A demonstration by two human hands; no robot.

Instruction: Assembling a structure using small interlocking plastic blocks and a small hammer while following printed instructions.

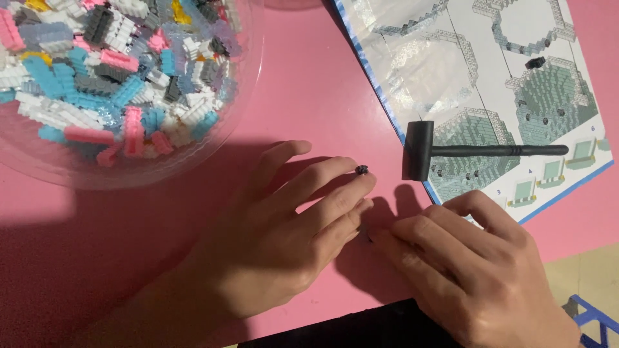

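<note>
Head view: both hands, left and right, lie loose beside tiny black piece.

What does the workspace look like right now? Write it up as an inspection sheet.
Surface: pink table, partly in shadow.
Job's things: tiny black piece at the left hand's fingertips.
Clutter: clear bowl of small building bricks; black mallet lying on the instruction sheet.
Grippers: left hand and right hand flat on table, fingertips meeting.
Cables: nothing seen.
Surroundings: dark edge near the person; blue object at the corner.
</note>
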